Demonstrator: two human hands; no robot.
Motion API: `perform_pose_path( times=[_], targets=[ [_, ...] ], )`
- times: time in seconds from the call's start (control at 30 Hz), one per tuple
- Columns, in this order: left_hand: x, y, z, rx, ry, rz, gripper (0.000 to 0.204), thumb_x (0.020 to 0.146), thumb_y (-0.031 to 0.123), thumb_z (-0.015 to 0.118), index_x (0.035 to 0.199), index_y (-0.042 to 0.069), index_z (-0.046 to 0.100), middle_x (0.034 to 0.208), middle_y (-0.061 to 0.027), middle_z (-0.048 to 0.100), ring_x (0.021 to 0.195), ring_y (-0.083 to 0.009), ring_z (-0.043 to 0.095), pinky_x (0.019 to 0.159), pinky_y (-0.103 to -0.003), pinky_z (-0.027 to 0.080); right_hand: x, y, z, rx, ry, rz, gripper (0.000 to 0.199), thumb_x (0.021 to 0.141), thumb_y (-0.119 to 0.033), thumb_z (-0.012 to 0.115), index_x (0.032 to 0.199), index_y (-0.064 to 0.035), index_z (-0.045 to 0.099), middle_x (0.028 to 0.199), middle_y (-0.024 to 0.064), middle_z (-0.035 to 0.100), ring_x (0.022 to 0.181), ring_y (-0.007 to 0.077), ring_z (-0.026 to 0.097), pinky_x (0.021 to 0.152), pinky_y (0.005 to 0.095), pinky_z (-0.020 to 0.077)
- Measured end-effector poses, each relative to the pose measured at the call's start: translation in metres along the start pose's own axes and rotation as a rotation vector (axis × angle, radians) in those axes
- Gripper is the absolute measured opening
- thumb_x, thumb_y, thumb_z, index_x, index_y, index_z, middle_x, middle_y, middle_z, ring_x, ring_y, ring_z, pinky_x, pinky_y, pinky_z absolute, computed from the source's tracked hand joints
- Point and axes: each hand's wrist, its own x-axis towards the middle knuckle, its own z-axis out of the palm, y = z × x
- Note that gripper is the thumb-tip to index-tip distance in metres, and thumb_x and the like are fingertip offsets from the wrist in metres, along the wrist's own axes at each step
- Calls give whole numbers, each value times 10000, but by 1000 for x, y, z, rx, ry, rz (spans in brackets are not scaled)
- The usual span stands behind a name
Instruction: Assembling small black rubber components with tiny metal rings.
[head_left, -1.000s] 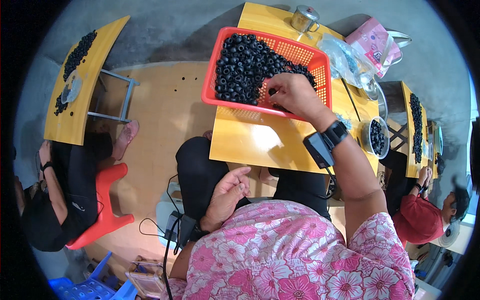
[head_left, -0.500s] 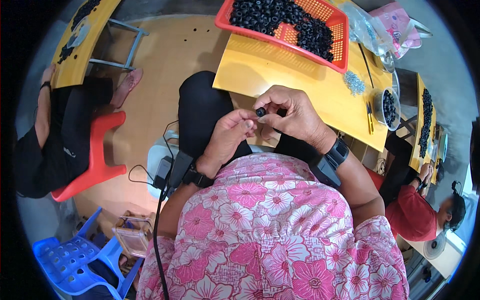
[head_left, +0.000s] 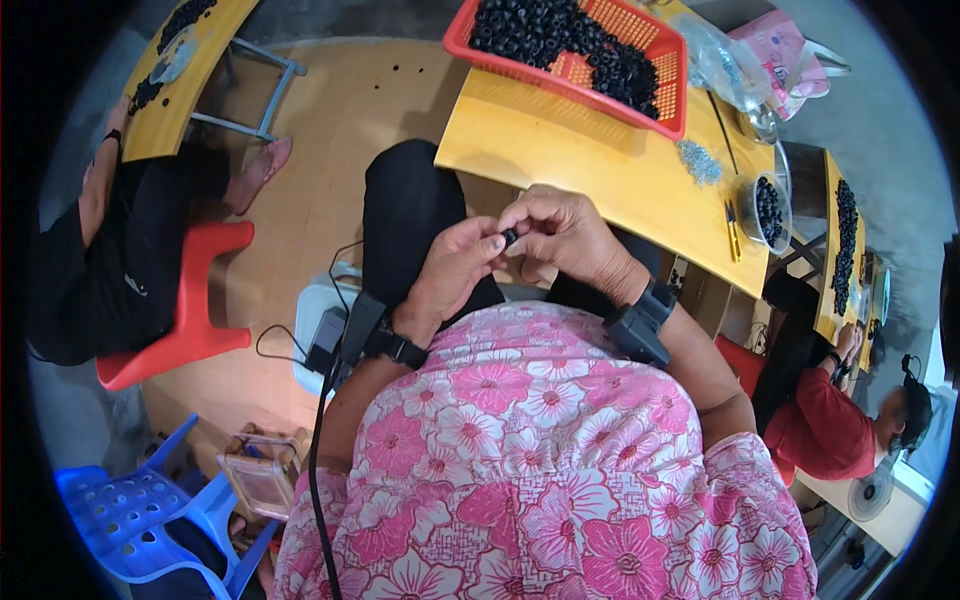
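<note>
A small, round black part [head_left: 510, 237] is pinched between my two hands, just past my lap and close to the table's near edge. My left hand [head_left: 450, 272] grips it from the left between thumb and fingertips. From the right, the thumb and bent fingers of my right hand [head_left: 575, 240] close on the same part. Fingers cover much of it, so its exact kind cannot be made out. Many similar black ring-shaped parts [head_left: 530, 35] lie heaped in a red plastic basket [head_left: 570, 90] on the yellow table [head_left: 520, 135].
Right of the basket lie a pile of small silvery pieces [head_left: 699, 163], a yellow-handled tool [head_left: 733, 235] and a clear tub [head_left: 784, 235] of black parts. Seated people are at left [head_left: 120, 260] and right [head_left: 830, 425]. A blue chair [head_left: 130, 520] stands lower left; a black cable [head_left: 315, 450] runs along my left arm.
My right hand has come slightly down and left. The left fingers now close on the black part too, which has shifted a little left and downward.
</note>
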Motion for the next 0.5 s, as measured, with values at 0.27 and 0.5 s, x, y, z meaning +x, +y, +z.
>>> perform_pose_path(
  times=[0.27,0.5],
  targets=[
    [-9,3,6,-10,39,-50,197,885,101,554,1072,44,532,988,-31,573,853,-106,548,791,-270,450,2,-7,-2,-313,-91,-211,221,704,25,675,909,-49,638,752,88,558,727,229,592,666,299,474],
    [3,4,3,-137,8,-83,141,863,72,596,991,31,555,859,-28,560,780,-113,529,759,-262,448,11,-36,-60,-437,206,-432,173,732,1,638,903,-24,641,823,101,618,753,258,604,684,326,482]
  ],
)
